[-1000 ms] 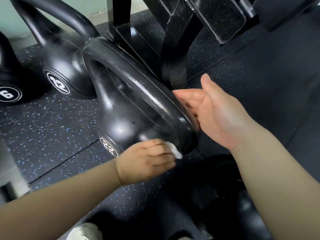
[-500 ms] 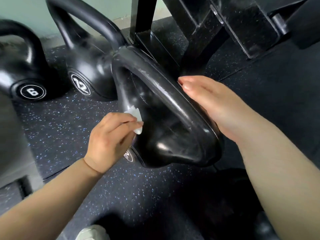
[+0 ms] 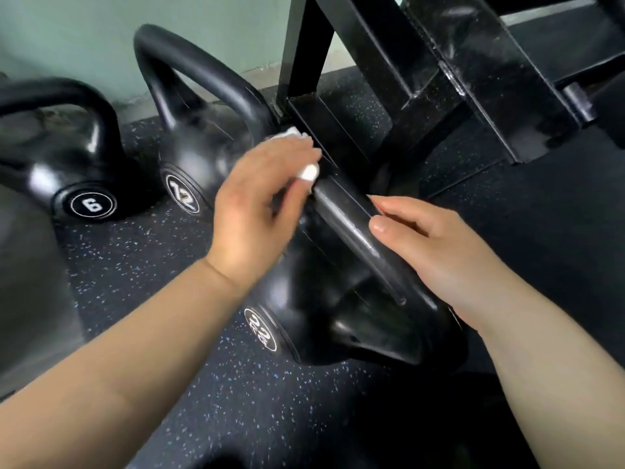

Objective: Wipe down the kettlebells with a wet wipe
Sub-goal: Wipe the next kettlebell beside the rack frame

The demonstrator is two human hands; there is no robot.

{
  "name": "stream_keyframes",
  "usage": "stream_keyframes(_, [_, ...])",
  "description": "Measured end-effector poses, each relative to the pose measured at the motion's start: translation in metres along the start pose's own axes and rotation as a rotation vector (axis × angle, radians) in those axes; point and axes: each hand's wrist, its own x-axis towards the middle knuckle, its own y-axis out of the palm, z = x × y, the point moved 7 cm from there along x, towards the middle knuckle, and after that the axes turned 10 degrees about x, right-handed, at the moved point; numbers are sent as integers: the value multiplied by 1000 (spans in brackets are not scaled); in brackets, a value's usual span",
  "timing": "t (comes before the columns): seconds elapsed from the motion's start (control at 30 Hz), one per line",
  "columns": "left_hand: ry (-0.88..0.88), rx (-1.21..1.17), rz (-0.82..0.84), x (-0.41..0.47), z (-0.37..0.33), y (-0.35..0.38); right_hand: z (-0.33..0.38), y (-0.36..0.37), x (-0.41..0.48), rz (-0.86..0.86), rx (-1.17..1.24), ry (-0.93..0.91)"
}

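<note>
Kettlebell marked 22 leaned on the speckled gym floor as the left hand pinched a soft wet wipe against its handle; the right hand, fingers loosely together, steadied the evidently heavy, rigid, slick weight.

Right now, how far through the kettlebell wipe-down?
Done: nothing visibly finished; no wet sheen I can confirm. In hand: left hand rubs the wipe on the 22 kettlebell handle, right hand steadying it. Left: the 12 kettlebell and 6 kettlebell stand untouched.
</note>
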Motion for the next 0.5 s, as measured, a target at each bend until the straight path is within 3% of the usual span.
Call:
stream_keyframes(0.13, [36, 15, 77, 6, 10, 2, -2, -2, 2, -1, 84, -8])
stream_keyframes(0.37, [-586, -42, 156, 22, 85, 10, -6, -4, 4, -45, 151, -9])
stream_keyframes(0.43, [-676, -48, 149, 10, 99, 11, -4, -3, 4, -39, 153, -15])
stream_keyframes(0.5, [-655, -55, 86, 1, 95, 8, -5, -5, 4, -50, 139, -22])
